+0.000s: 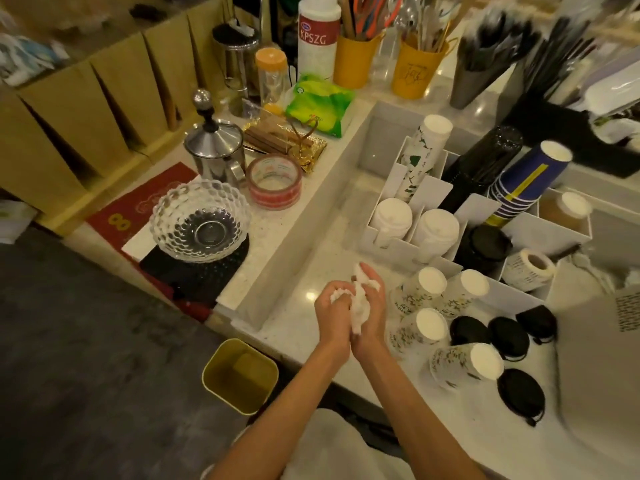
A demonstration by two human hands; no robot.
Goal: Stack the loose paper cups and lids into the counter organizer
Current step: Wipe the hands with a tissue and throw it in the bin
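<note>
Over the bench (304,327), just left of the four loose paper cups (420,289) lying upside down beside the black lids (509,337) in front of the white organizer (429,192), both the left hand (334,311) and right hand (372,303) curl their fingers (369,277) closed around one crumpled white tissue (360,308).

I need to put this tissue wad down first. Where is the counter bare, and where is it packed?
Bare: the pale counter between the raised ledge and the white organizer, ahead of both hands. Crowded: right of the hands, loose cups and black lids.
</note>
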